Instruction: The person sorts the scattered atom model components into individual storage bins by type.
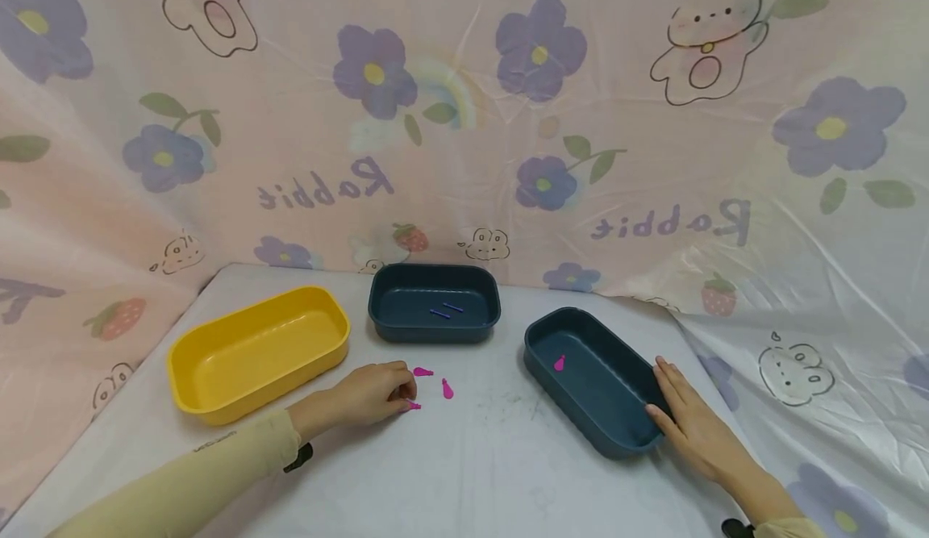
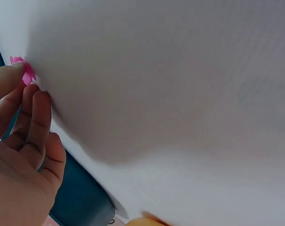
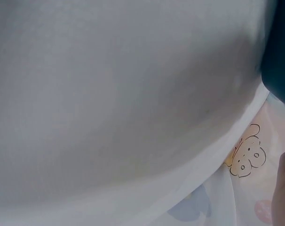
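Observation:
My left hand [image 1: 373, 393] is over the white cloth, pinching a small pink teardrop-shaped piece [image 1: 414, 406] between thumb and forefinger. The left wrist view shows pink plastic [image 2: 27, 75] at the thumb tip, partly covered by it. Two similar pieces lie just beyond the fingers: one pink piece [image 1: 423, 372] on its side and another pink piece [image 1: 447, 389] to its right. My right hand [image 1: 697, 429] rests against the outer right side of a dark blue tray [image 1: 581, 401], fingers straight, thumb at the rim. Inside that tray is one pink piece [image 1: 559, 363].
A yellow tray [image 1: 261, 393] stands at the left. At the back middle, a second dark blue tray [image 1: 435, 333] holds two thin purple-blue sticks [image 1: 439, 314]. Behind the table hangs a printed curtain [image 1: 464, 143] with flowers and rabbits.

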Motion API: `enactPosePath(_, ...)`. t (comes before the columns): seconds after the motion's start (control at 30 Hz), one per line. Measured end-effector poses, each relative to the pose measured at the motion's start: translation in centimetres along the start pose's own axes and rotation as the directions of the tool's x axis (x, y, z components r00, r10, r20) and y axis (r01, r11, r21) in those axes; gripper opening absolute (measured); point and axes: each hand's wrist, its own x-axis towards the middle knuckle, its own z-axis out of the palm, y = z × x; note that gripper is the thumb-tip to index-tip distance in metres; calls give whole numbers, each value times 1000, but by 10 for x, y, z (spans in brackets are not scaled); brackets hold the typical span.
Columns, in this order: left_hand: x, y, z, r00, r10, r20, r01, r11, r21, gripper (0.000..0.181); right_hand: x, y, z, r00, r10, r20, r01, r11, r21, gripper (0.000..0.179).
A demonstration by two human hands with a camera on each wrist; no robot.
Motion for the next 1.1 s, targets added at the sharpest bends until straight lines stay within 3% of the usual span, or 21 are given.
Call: enactPosePath(1.1,-3,5,-2,998,-54,15,55,997,-58,8,1,-2,-1,1000,-13,-11,13,1000,-3,69)
